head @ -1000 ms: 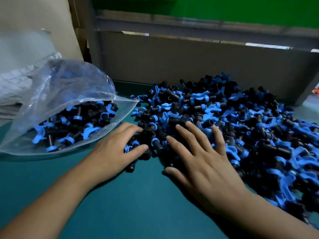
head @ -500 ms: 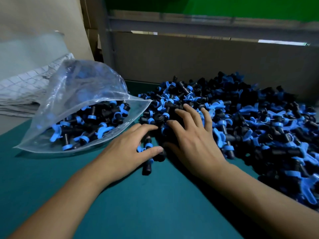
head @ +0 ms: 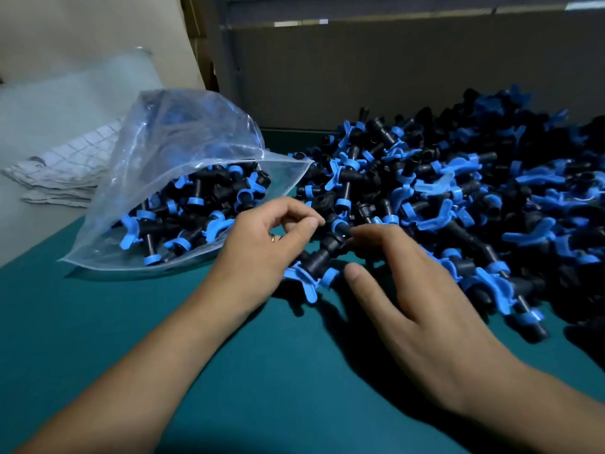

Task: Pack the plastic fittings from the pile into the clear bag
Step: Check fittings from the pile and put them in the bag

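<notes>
Left hand [head: 262, 247] fingers curled, thumb and fingertips close together, ring on one finger. Right hand [head: 412, 290] palm down, fingers loosely spread, thumb out. Both forearms bare.

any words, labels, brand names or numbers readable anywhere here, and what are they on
None can be read.
Clear bag: no print shows on the plastic.
Plastic fittings in the pile: black and blue, no marking sharp enough to read.
Folded cloth behind the bag: only a grid pattern, no letters.
Back panel: plain; a small pale tag on its top edge is too small and blurred to read.
</notes>
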A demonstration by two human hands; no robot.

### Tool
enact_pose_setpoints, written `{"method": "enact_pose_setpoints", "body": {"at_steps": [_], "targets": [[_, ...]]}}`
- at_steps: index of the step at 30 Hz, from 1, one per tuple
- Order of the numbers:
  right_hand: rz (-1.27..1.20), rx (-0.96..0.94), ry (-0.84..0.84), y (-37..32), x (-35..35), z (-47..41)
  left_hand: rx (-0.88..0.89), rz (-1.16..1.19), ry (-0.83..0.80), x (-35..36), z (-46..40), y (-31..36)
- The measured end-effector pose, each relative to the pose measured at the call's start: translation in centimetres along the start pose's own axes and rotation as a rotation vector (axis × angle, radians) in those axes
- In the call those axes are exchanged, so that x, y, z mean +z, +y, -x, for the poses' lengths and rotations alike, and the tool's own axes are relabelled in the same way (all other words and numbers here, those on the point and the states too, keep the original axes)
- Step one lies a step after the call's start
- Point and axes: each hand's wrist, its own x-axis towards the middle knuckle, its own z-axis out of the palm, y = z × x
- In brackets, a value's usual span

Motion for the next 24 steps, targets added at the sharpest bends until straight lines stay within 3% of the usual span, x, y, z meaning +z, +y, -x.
{"method": "enact_pose_setpoints", "body": {"at_steps": [4, 10, 16, 24], "targets": [[-0.161, 0.073, -0.06, 0.2, 0.3, -0.6, -0.025, 0.142, 0.009, 0.8, 0.3, 0.6], [-0.566, 0.252, 0.113, 2.1, 0.5, -1.5, -0.217, 0.475, -0.212, 0.2, 0.4, 0.5], [-0.602, 0.19, 0.076, 2.5, 0.3, -1.6, -0.295, 0.498, -0.353, -0.8, 0.5, 0.5], [-0.754, 0.242, 0.19, 2.8, 0.5, -1.6, -0.273, 0.557, -0.22, -0.6, 0.4, 0.7]]}}
